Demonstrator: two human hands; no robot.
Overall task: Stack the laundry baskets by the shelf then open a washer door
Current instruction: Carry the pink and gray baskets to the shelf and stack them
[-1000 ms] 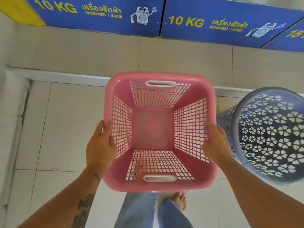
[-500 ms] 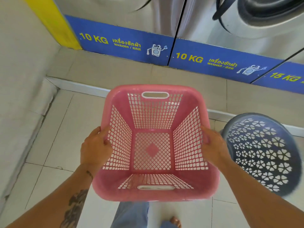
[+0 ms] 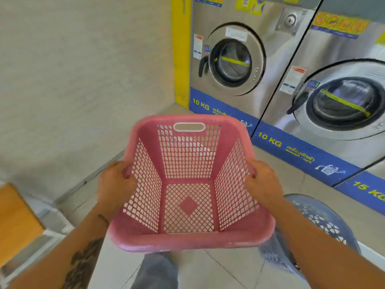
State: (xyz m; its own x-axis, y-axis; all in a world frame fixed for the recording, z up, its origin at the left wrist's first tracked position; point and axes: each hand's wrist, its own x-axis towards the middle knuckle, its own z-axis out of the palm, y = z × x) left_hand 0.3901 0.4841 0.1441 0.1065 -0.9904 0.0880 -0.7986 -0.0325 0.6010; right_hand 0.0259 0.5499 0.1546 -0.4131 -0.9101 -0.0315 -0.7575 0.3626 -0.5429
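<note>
Gripping both side walls, the pink laundry basket (image 3: 188, 184) is held up off the floor, centre of view, open top facing the camera & empty. The left hand (image 3: 115, 184) is closed over the basket's left rim, fingers hooked into the mesh; the right hand (image 3: 262, 184) is clamped the same way on the right rim. A white-edged handle slot (image 3: 189, 127) is seen in the far wall, w/ a solid diamond in the middle of the lattice bottom. A grey-blue round basket (image 3: 320, 224) w/ flower cut-outs is partly hidden behind the right forearm, low on the right; whether it stands or lies tilted can't be told. Two steel front-load washers are seen upper right, each marked "10 KG" on a blue base strip: the nearer-corner washer door (image 3: 231, 59) and the second washer door (image 3: 341, 103) are both shut, yellow tape across each glass. A yellow post (image 3: 180, 51) is set at the wall corner, left of the machines. A wooden surface (image 3: 14, 222) is seen at far left, blurred. Tiled floor (image 3: 208, 270) underneath.
</note>
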